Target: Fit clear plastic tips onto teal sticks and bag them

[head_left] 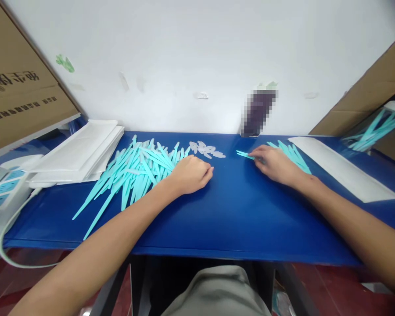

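Left hand [191, 174] at right edge of stick pile [134, 171], fingers curled closed, can't tell if holding anything. Right hand [274, 164] fingers pinch one stick [245, 154], flat on blue bench [230, 210], just beside smaller bunch [294, 156].

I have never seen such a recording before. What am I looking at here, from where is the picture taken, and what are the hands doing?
There is no machine here: a person works with two bare hands, and the one camera sits on their head, looking forward and down. The left hand lies curled at the edge of a heap of turquoise sticks on the blue table. The right hand rests on a smaller bunch; one stick pokes out from under it. Whether either hand has a real grip on anything cannot be told. Just beyond the left hand lie small pale pieces. White bags are stacked at the left; a single white bag lies at the right.
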### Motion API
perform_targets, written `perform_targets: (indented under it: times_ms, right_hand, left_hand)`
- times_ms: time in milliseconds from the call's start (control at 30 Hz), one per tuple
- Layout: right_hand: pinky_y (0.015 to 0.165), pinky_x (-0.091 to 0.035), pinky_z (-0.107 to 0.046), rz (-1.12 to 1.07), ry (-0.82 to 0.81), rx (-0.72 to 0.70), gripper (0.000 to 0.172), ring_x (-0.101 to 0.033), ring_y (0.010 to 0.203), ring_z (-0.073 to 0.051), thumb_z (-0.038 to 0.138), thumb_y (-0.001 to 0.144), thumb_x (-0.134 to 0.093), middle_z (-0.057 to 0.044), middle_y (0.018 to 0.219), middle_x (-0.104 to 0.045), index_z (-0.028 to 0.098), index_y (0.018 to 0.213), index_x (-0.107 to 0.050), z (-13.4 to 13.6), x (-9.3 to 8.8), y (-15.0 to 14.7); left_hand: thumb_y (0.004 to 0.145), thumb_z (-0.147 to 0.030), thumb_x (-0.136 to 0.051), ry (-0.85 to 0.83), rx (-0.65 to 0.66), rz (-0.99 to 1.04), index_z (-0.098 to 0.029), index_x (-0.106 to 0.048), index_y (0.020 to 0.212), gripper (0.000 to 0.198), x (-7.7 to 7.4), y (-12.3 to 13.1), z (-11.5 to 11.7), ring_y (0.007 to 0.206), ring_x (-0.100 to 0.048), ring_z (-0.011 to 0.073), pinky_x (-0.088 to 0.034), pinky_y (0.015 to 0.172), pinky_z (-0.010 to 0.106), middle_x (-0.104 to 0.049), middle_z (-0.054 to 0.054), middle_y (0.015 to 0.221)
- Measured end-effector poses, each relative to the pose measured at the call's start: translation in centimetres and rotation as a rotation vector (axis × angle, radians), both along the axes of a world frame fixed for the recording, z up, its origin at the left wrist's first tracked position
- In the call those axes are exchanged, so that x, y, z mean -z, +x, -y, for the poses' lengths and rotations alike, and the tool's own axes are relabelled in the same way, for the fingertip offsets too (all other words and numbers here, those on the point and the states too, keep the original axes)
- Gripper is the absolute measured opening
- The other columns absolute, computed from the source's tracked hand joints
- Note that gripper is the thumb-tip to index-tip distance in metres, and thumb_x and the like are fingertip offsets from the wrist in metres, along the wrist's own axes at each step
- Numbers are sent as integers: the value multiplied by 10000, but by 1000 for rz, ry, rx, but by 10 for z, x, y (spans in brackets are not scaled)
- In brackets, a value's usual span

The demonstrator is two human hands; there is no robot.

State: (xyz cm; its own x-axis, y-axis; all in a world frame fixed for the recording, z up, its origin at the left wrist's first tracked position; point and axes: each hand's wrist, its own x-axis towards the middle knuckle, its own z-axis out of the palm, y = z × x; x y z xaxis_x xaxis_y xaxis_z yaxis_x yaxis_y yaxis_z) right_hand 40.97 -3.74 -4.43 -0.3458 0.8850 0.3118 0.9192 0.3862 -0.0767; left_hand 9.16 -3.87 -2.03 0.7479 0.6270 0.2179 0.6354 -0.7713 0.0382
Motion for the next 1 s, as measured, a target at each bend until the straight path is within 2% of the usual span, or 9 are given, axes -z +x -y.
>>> perform_targets:
  times_ms: [67, 133, 233, 333, 467, 567, 700, 833, 1000]
  right_hand:
    - [961, -564, -457, -14, 2, -19, 371, -715, 1049, -291, 187, 906, -494, -110, 1163, -756, 205, 1126, -793, 0, 1, -1]
    - [965, -563, -467, -15, -7, -23, 372, -716, 1061, -297, 180, 904, -493, -108, 1176, -760, 207, 1124, -792, 1, 1, -3]
    - [954, -566, -474, -21, -11, -21, 390, -721, 1060, -304, 183, 906, -489, -103, 1191, -766, 211, 1172, -773, 3, -2, -6]
    - [937, -570, -461, -41, -28, -41, 429, -725, 1050, -297, 190, 905, -485, -97, 1184, -773, 210, 1250, -739, 6, -6, -9]
    - [891, -578, -450, -40, -66, -46, 408, -738, 974, -293, 219, 893, -506, -92, 1137, -784, 224, 1215, -756, 7, -10, -13]
    - [872, -578, -452, -15, -80, -43, 368, -738, 951, -303, 234, 885, -522, -87, 1100, -789, 244, 1148, -779, 8, -11, -13]
    - [923, -564, -472, 27, -73, -131, 392, -722, 1039, -317, 228, 901, -500, -113, 1161, -772, 215, 1192, -763, 10, -13, -14]
    - [926, -566, -427, 44, -55, -216, 410, -722, 1041, -283, 229, 923, -486, -105, 1161, -766, 208, 1238, -747, 15, -14, -22]
    - [900, -573, -393, 12, -42, -253, 395, -724, 1029, -268, 212, 922, -494, -104, 1152, -769, 187, 1218, -754, 22, -15, -33]
  left_hand:
    - [1044, -290, -338, -4, 8, 33, -130, -688, 1016, 386, 4, 3, 1, 685, -620, 206, -487, 700, 354, -679, 86, 816]
    - [1049, -302, -372, 38, 65, 63, -111, -641, 1242, 382, 8, 7, 0, 979, -672, 260, -528, 851, 378, -691, 150, 1108]
    - [1052, -356, -413, 51, 104, 41, -104, -572, 1408, 464, 13, 15, -6, 1426, -453, 356, -396, 1161, 485, -553, 193, 1466]
    - [1060, -428, -402, -12, 47, -26, -91, -456, 1533, 583, 17, 22, -15, 1568, -216, 409, -226, 1243, 616, -373, 199, 1644]
    - [1075, -403, -388, 0, 81, -47, -72, -488, 1511, 557, 18, 26, -18, 1562, -256, 392, -186, 1242, 640, -472, 206, 1582]
    - [1072, -309, -431, 32, 196, -7, -114, -607, 1407, 426, 16, 23, -12, 1446, -469, 337, -338, 1192, 534, -616, 171, 1453]
    - [1055, -210, -470, -70, 321, 62, -150, -735, 1223, 319, 10, 9, -3, 1123, -693, 238, -523, 982, 370, -732, 125, 1247]
    - [1031, -191, -536, -165, 339, 152, -164, -783, 1070, 251, 3, -6, -2, 1023, -715, 209, -546, 925, 333, -774, 87, 1107]
    - [1008, -159, -559, -173, 317, 177, -145, -769, 1020, 210, 2, -7, -3, 974, -713, 210, -540, 888, 340, -779, 87, 1042]
